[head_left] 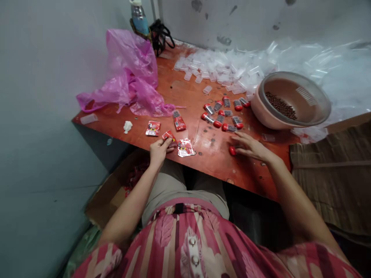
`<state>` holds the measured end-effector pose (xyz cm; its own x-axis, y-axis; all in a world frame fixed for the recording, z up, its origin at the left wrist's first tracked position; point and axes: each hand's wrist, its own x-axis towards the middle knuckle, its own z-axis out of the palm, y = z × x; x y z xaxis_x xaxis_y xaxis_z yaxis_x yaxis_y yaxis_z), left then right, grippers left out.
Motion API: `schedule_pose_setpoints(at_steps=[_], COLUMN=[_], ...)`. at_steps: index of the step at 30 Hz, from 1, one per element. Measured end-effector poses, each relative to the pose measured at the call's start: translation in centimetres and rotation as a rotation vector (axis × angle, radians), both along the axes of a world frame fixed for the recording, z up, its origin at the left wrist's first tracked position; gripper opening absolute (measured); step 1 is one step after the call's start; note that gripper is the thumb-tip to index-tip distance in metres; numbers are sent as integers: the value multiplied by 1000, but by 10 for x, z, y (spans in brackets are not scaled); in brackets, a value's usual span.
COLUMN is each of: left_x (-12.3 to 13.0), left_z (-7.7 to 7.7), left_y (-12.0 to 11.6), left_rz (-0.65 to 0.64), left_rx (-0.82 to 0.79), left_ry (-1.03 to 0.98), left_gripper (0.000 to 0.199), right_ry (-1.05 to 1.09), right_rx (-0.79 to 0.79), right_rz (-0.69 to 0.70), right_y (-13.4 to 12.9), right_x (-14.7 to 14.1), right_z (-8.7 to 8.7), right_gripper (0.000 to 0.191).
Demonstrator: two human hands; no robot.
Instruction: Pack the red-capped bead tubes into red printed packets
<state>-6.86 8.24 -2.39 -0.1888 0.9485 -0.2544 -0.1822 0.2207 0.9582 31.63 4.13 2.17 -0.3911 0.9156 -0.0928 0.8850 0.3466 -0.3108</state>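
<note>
My left hand [160,150] pinches a small red packet [169,136] at the table's near edge. Beside it lie a red and silver packet [185,147], another flat red packet [153,128] and a red packet [179,123] with a clear vial partly in it. My right hand [249,147] is over the table with its fingers around a red-capped vial [232,150]; the vial's body is hidden by the fingers. Just beyond that hand, several clear vials with red caps and dark beads [227,102] lie scattered.
A bowl [261,112] with brown beads stands at the right, before a heap of clear plastic vials [226,65]. Pink bag [130,77], bottle [140,19] and white crumpled piece [127,126] are at the left. Cardboard [333,166] borders the right.
</note>
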Motion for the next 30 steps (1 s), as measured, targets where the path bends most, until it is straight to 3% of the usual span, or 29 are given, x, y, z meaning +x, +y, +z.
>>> schedule_pose_setpoints(at_steps=[4,7,9,13,15,18,25,30], left_x=[3,11,17,28,31,35,43,45], left_z=[23,38,44,49,49,49,47,49], left_y=[-13,-24,-30,-39,-43,-50,-61,-62], left_rz=[-59,-128,-129,-115,-103,-84,-184,-248], left_rx=[-139,-206,-237,-285,-291,-283,-249,-173], left_ry=[-317,-463,-500,-552,-581,-624,-674,-613], left_gripper=[27,21,16,14,17,20,27,32], right_ry=[-52,-74,107,794,953,1010,926,994], right_rx=[75,82,44,-269,-343,-315,-147,-282], right_rz=[-28,-221,-399,-466,-479,-494,-539,-523], right_y=[-25,-30,-36,-54,-63,-72,-72,-70], right_x=[7,-13,-43,-125,-161,-197,-212,-211], right_z=[-17,-16,-7,12,16,16,6,6], right_gripper=[38,29,33,36,36,36,31,31])
